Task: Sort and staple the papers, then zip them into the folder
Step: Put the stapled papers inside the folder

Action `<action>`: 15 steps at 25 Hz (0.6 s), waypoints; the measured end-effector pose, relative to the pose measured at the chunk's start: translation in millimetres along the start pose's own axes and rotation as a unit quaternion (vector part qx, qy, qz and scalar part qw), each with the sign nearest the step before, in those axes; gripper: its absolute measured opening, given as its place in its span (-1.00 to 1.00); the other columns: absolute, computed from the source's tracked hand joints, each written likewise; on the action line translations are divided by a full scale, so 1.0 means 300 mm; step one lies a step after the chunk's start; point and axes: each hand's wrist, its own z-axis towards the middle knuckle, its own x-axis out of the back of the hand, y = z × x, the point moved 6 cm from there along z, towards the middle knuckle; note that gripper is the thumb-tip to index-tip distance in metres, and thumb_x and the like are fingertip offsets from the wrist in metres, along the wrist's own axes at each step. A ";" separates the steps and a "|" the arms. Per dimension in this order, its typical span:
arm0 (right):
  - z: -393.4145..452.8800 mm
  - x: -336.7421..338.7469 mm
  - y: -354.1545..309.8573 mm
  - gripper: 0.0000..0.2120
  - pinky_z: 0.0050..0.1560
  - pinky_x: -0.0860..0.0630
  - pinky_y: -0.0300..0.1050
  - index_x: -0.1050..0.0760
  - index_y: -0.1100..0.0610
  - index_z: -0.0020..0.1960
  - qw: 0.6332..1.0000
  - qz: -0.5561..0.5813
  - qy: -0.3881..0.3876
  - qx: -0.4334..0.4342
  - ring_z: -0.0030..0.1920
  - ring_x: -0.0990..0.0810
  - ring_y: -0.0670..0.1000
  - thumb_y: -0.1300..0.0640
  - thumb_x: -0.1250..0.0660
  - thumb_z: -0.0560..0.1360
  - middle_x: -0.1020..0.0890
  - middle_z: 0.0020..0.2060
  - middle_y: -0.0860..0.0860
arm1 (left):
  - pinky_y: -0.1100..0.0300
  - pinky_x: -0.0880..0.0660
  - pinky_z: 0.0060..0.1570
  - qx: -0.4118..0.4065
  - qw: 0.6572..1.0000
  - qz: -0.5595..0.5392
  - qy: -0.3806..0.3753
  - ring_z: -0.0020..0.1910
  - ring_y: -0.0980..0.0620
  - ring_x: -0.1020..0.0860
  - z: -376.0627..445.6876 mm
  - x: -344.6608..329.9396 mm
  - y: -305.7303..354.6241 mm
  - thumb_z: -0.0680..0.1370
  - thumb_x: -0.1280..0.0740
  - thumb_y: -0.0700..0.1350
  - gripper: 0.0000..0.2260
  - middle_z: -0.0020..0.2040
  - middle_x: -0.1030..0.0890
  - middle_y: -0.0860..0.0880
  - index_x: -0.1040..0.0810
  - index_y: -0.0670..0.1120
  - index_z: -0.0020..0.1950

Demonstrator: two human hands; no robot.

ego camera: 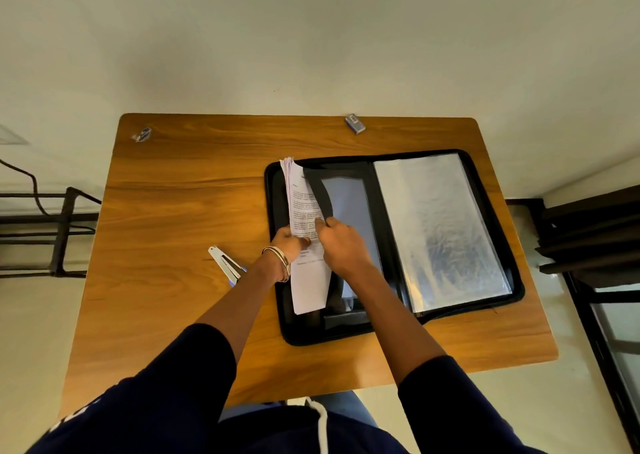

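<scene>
Head view: dark sleeves at bottom of frame, both forearms reaching up toward centre. Left hand, bangles on the wrist, grips the papers at their left edge, fingers curled round the stack. Right hand pinches the black pocket flap of the folder, thumb and fingers closed on its edge, flap pulled up and away from the panel.

Papers: printed stack, tilted, lying over the left panel, its right edge tucked under the raised flap; top corner fanned out near the folder's upper left corner.

Folder: black, zip-round, lying open flat, centre-right of frame on the table. Right panel holds clear plastic sleeves, glare on them.

Stapler: left of the left wrist, on the table, apart from the folder, partly hidden by the forearm.

Small box at the table's upper edge, above the folder. Small wrapper-like item at upper left corner of table; can't tell what it is.
</scene>
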 end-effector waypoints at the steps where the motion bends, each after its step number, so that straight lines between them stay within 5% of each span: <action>1: -0.002 -0.004 -0.002 -0.54 0.13 -0.51 -0.01 -0.21 0.22 0.44 1.000 -0.001 0.000 0.002 0.19 -0.52 0.18 0.16 -0.22 0.59 -0.44 0.27 0.20 | -0.01 -0.51 0.07 -0.010 1.000 0.008 -0.005 0.12 -0.21 -0.55 -0.002 -0.011 0.000 0.51 -0.24 -0.42 -0.67 0.13 -0.57 -0.18 -0.48 -0.24 0.26; 5: -0.004 -0.043 0.012 -0.47 0.15 -0.50 0.04 -0.14 0.14 0.51 0.999 0.036 0.009 -0.001 0.18 -0.52 0.20 0.09 -0.22 0.60 -0.46 0.26 0.20 | 0.16 -0.48 0.07 -0.034 0.998 0.054 0.007 0.13 -0.09 -0.53 0.000 -0.033 0.001 0.57 -0.21 -0.32 -0.65 0.22 -0.52 -0.21 -0.29 -0.22 0.35; 7: -0.019 -0.067 0.035 -0.51 0.15 -0.52 0.03 -0.18 0.10 0.51 0.979 0.191 0.067 -0.024 0.16 -0.52 0.14 0.07 -0.18 0.61 -0.51 0.23 0.17 | 0.06 -0.50 0.09 -0.048 0.989 0.108 0.086 0.12 -0.14 -0.53 -0.017 -0.005 0.020 0.55 -0.27 -0.19 -0.60 0.21 -0.51 -0.21 -0.20 -0.17 0.32; 10: -0.087 -0.125 0.113 -0.53 0.28 -0.43 0.09 -0.21 0.14 0.49 0.914 0.310 0.200 -0.166 0.31 -0.40 0.12 0.02 -0.15 0.62 -0.44 0.32 0.15 | -0.04 -0.44 0.15 -0.102 0.910 0.340 0.215 0.21 -0.24 -0.45 -0.069 0.073 0.054 0.51 -0.33 -0.05 -0.54 0.26 -0.42 -0.23 -0.25 -0.15 0.33; 12: -0.119 -0.216 0.122 -0.43 0.44 -0.22 0.19 -0.08 0.15 0.53 0.941 0.226 0.142 -0.207 0.48 -0.15 0.19 -0.07 -0.11 0.62 -0.22 0.48 0.16 | -0.05 -0.43 0.15 -0.076 0.882 0.406 0.227 0.19 -0.25 -0.44 -0.083 0.117 0.029 0.52 -0.32 -0.04 -0.54 0.26 -0.37 -0.25 -0.28 -0.17 0.33; 15: -0.135 -0.356 0.081 -0.30 0.50 0.15 0.23 0.23 0.05 0.55 0.987 0.085 -0.003 -0.136 0.50 0.33 0.24 -0.21 -0.03 0.60 0.28 0.52 0.11 | -0.07 -0.50 0.11 -0.036 0.910 0.378 0.167 0.14 -0.25 -0.48 -0.064 0.141 -0.018 0.53 -0.29 -0.06 -0.59 0.23 -0.41 -0.26 -0.33 -0.21 0.30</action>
